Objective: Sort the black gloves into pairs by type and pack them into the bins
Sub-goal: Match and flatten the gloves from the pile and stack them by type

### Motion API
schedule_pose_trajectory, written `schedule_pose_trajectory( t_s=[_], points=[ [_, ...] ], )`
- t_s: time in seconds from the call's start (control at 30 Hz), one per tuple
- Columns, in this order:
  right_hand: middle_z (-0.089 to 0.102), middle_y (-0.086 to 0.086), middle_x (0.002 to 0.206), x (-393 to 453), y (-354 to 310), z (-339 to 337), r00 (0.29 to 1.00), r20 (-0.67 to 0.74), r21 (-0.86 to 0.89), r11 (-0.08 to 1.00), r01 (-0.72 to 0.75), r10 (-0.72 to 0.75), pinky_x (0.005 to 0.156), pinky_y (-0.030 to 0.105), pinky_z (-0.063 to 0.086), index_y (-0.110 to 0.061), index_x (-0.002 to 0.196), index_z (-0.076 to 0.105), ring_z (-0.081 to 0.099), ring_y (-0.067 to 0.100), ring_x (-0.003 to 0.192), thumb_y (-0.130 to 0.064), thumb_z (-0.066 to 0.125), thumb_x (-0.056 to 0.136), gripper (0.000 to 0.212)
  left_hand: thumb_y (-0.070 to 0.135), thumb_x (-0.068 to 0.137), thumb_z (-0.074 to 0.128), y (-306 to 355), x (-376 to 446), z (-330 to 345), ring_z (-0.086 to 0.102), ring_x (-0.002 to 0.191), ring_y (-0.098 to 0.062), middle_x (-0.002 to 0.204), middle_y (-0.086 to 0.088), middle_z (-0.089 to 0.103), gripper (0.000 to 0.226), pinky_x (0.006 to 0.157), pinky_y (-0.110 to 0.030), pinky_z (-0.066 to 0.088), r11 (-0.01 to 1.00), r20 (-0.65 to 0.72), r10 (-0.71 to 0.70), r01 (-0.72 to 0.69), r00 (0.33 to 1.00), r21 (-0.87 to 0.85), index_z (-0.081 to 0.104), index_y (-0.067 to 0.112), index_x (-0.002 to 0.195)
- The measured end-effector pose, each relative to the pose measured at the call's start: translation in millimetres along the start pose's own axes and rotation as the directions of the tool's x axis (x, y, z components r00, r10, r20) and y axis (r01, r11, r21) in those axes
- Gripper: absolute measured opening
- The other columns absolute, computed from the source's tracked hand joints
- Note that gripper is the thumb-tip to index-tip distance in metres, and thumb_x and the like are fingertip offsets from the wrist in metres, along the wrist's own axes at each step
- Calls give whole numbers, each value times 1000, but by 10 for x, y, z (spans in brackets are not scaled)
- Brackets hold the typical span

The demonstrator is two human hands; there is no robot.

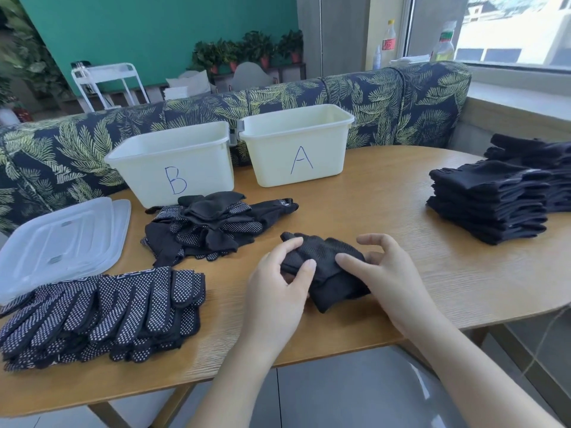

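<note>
A folded bundle of plain black gloves (324, 267) lies on the wooden table (386, 217) in front of me. My left hand (278, 291) pinches its left end between thumb and fingers. My right hand (383, 273) rests its thumb on the bundle's right side, fingers curved above it. Two white bins stand at the back: bin B (176, 162) on the left and bin A (296, 143) on the right. A loose heap of dotted and plain gloves (210, 227) lies before bin B. A stack of dotted gloves (102, 313) sits at the front left.
Clear plastic lids (61, 242) lie at the left edge. Stacks of folded plain black gloves (491, 199) stand at the right, with more behind (537, 149). A leaf-patterned sofa back (401, 97) runs behind the table. The table's front edge is near my arms.
</note>
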State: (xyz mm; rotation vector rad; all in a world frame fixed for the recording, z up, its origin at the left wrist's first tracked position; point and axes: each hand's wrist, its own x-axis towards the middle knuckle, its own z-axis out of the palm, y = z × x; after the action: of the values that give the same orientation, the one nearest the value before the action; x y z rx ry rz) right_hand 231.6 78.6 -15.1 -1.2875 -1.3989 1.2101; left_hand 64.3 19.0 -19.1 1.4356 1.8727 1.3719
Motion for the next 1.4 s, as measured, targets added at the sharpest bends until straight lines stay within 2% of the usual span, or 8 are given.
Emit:
schedule_pose_trajectory(
  t_s=[0.07, 0.23, 0.37, 0.43, 0.6, 0.97, 1.23, 1.4],
  points=[
    [71, -9, 84, -41, -31, -51, 997, -5, -291, 954, 73, -77, 72, 24, 54, -36, 116, 57, 67, 6, 83, -39, 77, 85, 37, 45, 87, 70, -21, 20, -29, 69, 99, -16, 114, 16, 69, 39, 94, -40, 56, 996, 69, -37, 31, 997, 86, 62, 50, 125],
    [56, -16, 104, -82, -42, -43, 981, 43, -763, 628, 155, -190, 78, 32, 46, -41, 114, 63, 58, 15, 102, -63, 57, 88, 35, 39, 90, 73, -14, 2, -100, 48, 109, 3, 119, 21, 54, 43, 87, 4, 31, 963, 64, 52, -67, 997, 260, 62, 37, 132],
    [57, -9, 126, -27, 50, 5, 854, 234, -644, 584, 493, -464, 98, 35, 43, -29, 120, 70, 51, 19, 117, -51, 62, 94, 36, 41, 90, 74, -44, 6, -105, 43, 109, 5, 119, 21, 51, 44, 86, 8, 24, 947, 66, 92, -108, 994, 302, 64, 32, 132],
    [57, -13, 136, 9, 107, 12, 833, 350, -626, 554, 549, -430, 108, 30, 34, -30, 127, 69, 47, 14, 128, -58, 55, 95, 45, 42, 89, 74, -80, 23, -111, 45, 112, 3, 118, 22, 51, 42, 86, 7, 24, 942, 67, 93, -110, 993, 318, 66, 33, 130],
    [48, -18, 150, 53, 191, 9, 858, 412, -659, 549, 514, -309, 123, 32, 19, -38, 138, 60, 35, 5, 142, -80, 24, 82, 79, 47, 91, 69, -132, 59, -127, 41, 119, -2, 126, 16, 57, 37, 87, 5, 21, 923, 86, 63, -91, 994, 373, 70, 33, 126],
    [36, -19, 159, 54, 157, -25, 882, 383, -699, 538, 472, -275, 127, 40, 2, -39, 146, 49, 19, -1, 150, -73, 37, 93, 64, 38, 96, 66, -42, 183, -117, 44, 136, -11, 143, 6, 54, 44, 110, -18, 25, 925, -82, 183, -144, 980, 353, 62, 27, 138],
    [51, -13, 149, 116, 179, -96, 856, 299, -605, 610, 511, -421, 127, 39, 9, -29, 137, 63, 28, 4, 148, -62, 49, 96, 55, 47, 105, 45, 121, 912, 4, 19, 146, -22, 160, 3, 37, 31, 117, -47, 15, 797, 89, 130, -158, 987, 583, 71, 42, 120],
    [58, -15, 139, 169, 232, -123, 852, 277, -577, 633, 517, -443, 124, 43, 20, -29, 129, 66, 39, 7, 141, -72, 35, 91, 65, 51, 106, 34, 74, 1194, 108, 21, 144, -19, 155, 10, 43, 39, 115, -49, 9, 672, 219, 22, -176, 976, 719, 68, 41, 123]
  ],
)
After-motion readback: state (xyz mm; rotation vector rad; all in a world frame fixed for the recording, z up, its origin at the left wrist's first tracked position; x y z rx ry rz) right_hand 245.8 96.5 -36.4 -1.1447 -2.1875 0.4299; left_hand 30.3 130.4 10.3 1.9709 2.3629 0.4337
